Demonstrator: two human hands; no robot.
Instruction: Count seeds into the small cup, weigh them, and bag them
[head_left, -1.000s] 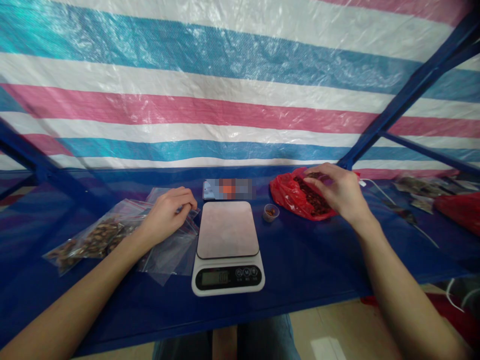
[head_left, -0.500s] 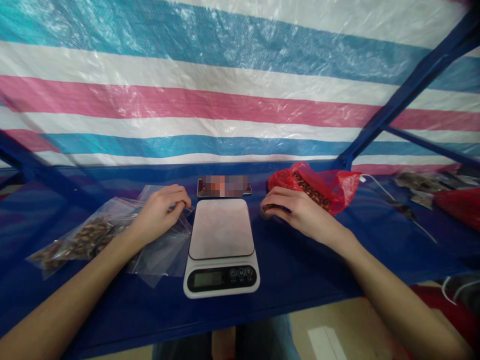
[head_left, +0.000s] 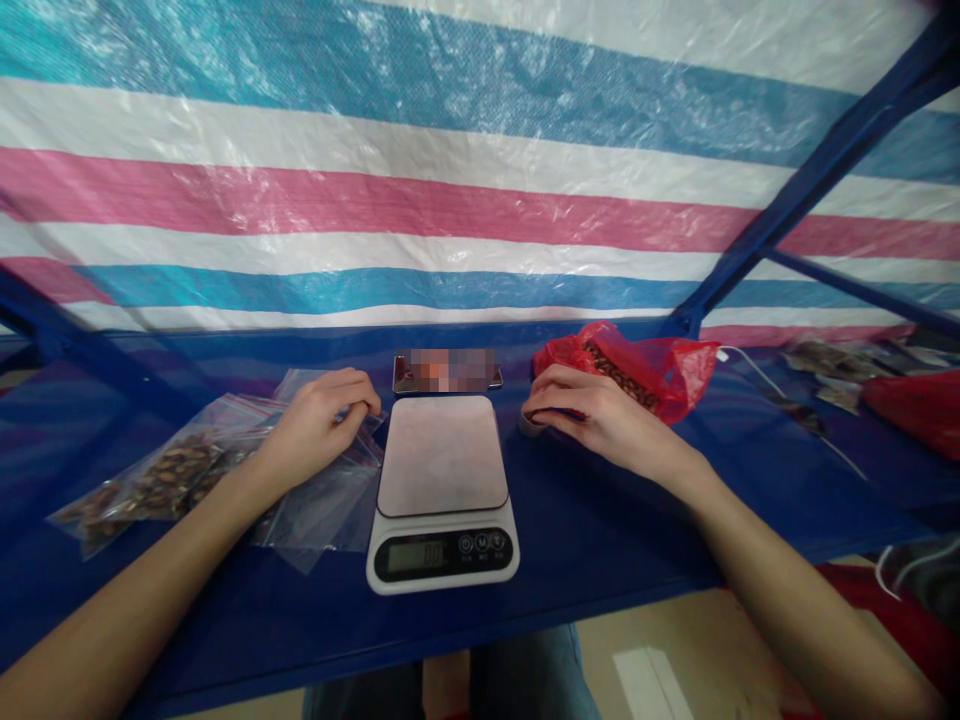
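We see our left hand (head_left: 319,425) resting on a stack of empty clear zip bags (head_left: 330,500), fingers curled and pinching a bag's edge. Beyond our wrist lies a filled bag of brown pieces (head_left: 142,485). Our right hand (head_left: 592,415) lies palm down, fingers bent over a small cup (head_left: 534,424); we cannot tell whether they grip it. A digital scale (head_left: 442,490) sits between both hands. Just behind our right fingers lies a red bag (head_left: 660,370) of dark pieces.
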